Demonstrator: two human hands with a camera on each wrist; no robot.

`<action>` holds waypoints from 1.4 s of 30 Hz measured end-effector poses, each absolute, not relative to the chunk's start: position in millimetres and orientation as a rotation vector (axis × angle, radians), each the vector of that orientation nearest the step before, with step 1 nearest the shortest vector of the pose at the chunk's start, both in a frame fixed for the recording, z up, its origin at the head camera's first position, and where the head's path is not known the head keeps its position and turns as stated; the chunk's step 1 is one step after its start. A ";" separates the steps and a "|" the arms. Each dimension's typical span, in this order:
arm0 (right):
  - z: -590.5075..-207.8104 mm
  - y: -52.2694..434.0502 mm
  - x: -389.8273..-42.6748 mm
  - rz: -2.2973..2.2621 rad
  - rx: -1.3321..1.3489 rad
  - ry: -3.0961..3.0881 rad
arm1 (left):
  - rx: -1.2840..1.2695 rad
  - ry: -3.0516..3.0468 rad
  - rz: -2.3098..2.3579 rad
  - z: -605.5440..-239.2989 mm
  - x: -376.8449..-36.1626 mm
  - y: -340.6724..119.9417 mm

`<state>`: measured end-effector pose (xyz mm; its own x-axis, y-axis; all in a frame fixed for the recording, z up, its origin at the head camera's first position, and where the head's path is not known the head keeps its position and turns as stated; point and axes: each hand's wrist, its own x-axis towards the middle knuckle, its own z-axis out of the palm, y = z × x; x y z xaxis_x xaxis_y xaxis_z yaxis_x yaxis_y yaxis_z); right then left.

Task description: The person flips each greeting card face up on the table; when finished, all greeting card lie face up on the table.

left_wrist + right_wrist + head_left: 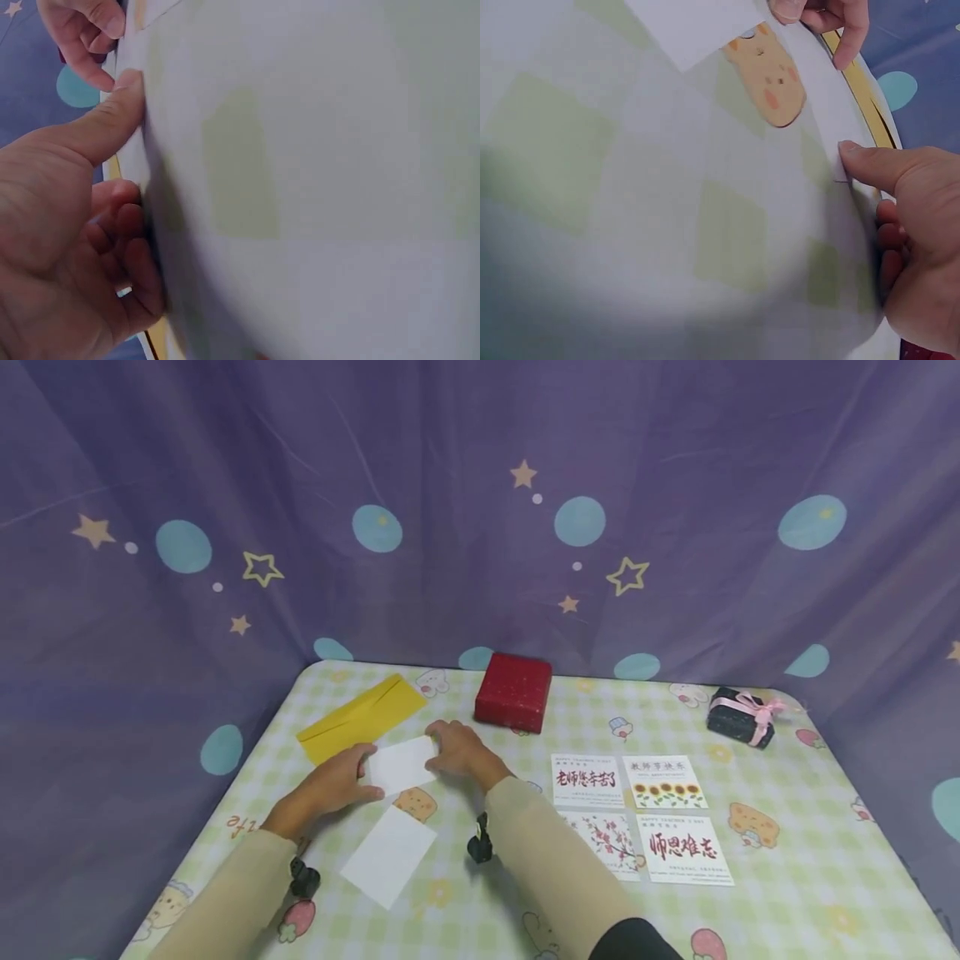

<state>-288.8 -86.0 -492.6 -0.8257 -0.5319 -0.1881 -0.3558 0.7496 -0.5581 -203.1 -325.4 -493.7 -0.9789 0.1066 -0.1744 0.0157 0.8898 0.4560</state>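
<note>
Left hand (337,783) and right hand (462,754) pinch opposite ends of a white card (402,766), just in front of the yellow envelope (363,720); a second card (388,857) lies farther in front of that envelope; this looks like positioning; next calls for an even two-handed grip.

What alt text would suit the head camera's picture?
A person's left hand and right hand hold a white card at opposite ends. Around it, on a checked tablecloth, lie another white card, a yellow envelope, a red box, four printed cards and a ribboned parcel.
</note>
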 end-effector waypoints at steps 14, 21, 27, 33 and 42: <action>-488.2 -90.7 -290.7 -0.798 -0.644 2.593 | 0.095 2.836 0.727 -488.1 -202.2 -325.6; -489.1 -90.1 -293.1 -0.807 -0.677 2.610 | 0.116 2.838 0.715 -488.0 -204.8 -325.8; -496.9 -89.3 -292.1 -0.822 -0.709 2.629 | 0.084 2.828 0.788 -491.5 -203.6 -326.7; -508.2 -83.7 -286.3 -0.788 -0.821 2.654 | 0.071 2.842 0.859 -500.6 -196.6 -327.5; -513.0 -75.8 -286.0 -1.119 -0.927 2.589 | 0.148 2.991 0.835 -496.4 -196.3 -327.2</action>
<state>-286.0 -75.8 -513.0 -0.7916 -0.6053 0.0838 -0.4757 0.5243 -0.7063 -196.3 -327.2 -496.4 -0.9950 0.1002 -0.0058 0.0827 0.8512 0.5183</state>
